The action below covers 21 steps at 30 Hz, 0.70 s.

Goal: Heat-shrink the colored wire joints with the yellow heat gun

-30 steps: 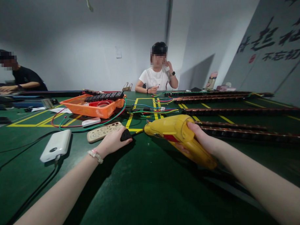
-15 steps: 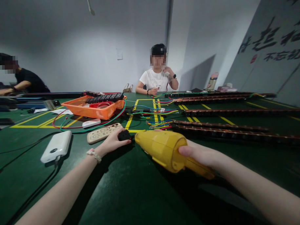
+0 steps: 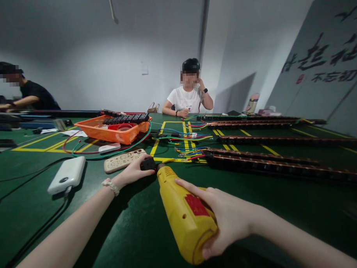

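My right hand (image 3: 219,214) is wrapped round a yellow heat gun (image 3: 181,212) with a red label on its body. The gun's metal nozzle points away from me and to the left, close to a small black block-like part (image 3: 148,164). That part is pinched in my left hand (image 3: 132,170), low over the green table; I cannot tell whether nozzle and part touch. Just behind my left hand lies a patterned beige phone case or phone (image 3: 121,161), partly covered by my fingers.
A white power bank (image 3: 69,173) with a cable lies at left. Beyond it stands an orange basket (image 3: 114,134) with parts. Long dark strips (image 3: 267,166) with coloured wires lie on the right. One person (image 3: 189,96) sits opposite, another (image 3: 33,92) at far left.
The heat gun has swung round: its rear has come toward me and to the left, and its nozzle and red label now show. My left hand has stayed nearly still with the black part.
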Each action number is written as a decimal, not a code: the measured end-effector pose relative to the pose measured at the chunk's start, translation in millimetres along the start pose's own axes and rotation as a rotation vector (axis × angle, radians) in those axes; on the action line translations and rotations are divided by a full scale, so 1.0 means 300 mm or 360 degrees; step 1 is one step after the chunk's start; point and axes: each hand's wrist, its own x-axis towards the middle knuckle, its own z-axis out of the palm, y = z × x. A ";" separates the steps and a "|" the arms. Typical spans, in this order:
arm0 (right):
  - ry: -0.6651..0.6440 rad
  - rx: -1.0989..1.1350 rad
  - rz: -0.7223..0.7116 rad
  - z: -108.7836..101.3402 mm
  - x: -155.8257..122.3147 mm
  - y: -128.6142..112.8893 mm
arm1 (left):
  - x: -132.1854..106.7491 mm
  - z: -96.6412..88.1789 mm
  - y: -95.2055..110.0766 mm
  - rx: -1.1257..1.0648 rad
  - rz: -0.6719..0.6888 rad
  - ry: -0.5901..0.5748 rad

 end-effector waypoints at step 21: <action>0.0175 -0.0114 0.0206 -0.040 -0.134 0.113 | -0.004 0.001 -0.015 -0.0041 -0.0028 -0.0034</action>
